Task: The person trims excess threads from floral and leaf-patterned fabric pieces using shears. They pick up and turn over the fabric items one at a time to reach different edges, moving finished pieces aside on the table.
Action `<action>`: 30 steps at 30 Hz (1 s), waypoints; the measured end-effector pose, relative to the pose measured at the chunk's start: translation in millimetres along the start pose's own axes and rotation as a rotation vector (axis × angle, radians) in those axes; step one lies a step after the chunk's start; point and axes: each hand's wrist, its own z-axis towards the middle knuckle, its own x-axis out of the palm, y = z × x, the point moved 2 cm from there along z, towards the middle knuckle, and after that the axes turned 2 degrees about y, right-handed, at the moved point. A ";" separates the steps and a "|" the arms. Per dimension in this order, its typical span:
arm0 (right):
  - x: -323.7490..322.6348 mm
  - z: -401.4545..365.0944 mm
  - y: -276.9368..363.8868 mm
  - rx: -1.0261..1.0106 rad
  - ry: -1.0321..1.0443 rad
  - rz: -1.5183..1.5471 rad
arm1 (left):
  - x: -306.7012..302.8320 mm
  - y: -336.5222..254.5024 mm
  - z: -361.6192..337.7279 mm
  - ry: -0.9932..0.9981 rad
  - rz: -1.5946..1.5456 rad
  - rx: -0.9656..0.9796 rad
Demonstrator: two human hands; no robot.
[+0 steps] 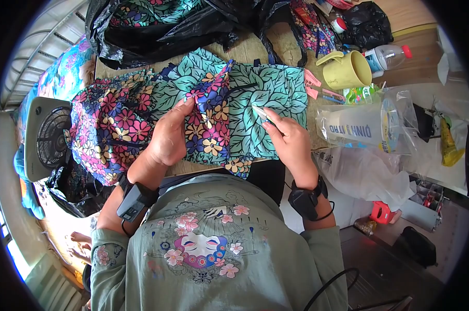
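Olive shirt foremost; fingers of the left hand appear clamped on floral cloth, perhaps steadying it; the right hand's pinch a slender pointed tool.

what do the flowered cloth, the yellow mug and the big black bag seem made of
Flowered cloth: matte fabric, likely woven, given its soft folds.
Yellow mug: smooth, probably plastic, by its even colour; ceramic possible.
Big black bag: thin, glossy plastic, judging by crinkles and highlights.
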 end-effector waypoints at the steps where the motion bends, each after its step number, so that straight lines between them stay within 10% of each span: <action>1: -0.4 -0.6 -0.5 -0.018 0.008 0.006 | -0.2 -0.2 -0.3 0.003 0.001 0.000; 10: -11.1 -7.4 -37.7 0.357 -0.282 0.543 | -2.6 -0.5 0.4 0.011 0.002 -0.003; 30: -9.9 26.9 -37.1 0.394 -0.197 0.046 | 5.6 -1.2 7.4 -0.003 0.052 0.026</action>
